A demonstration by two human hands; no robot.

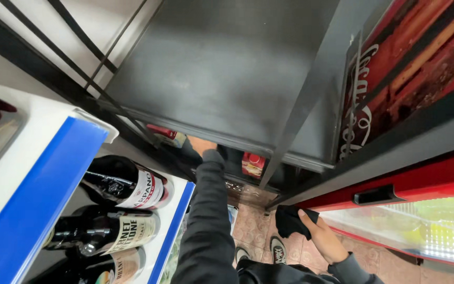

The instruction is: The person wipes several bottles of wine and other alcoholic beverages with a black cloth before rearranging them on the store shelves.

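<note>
The right hand (321,236) was clamped on a dark cloth (292,221), held low beside the red cooler (395,184). The left hand (202,144) reached beneath the grey shelf (227,68), grip hidden. Shelf top appeared wiped; lower level remained.

Black cloth (290,221), dk grey shelf (222,68), red cooler (411,181), blue-edged white shelf (43,194), dk bottles w/ cream labels (116,181).

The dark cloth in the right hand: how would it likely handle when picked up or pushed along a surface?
The dark cloth is probably floppy: it bunches and droops from the right hand. It looks light, since a loose finger pinch holds it. Pushed, it would likely crumple or drag rather than slide or roll.
</note>
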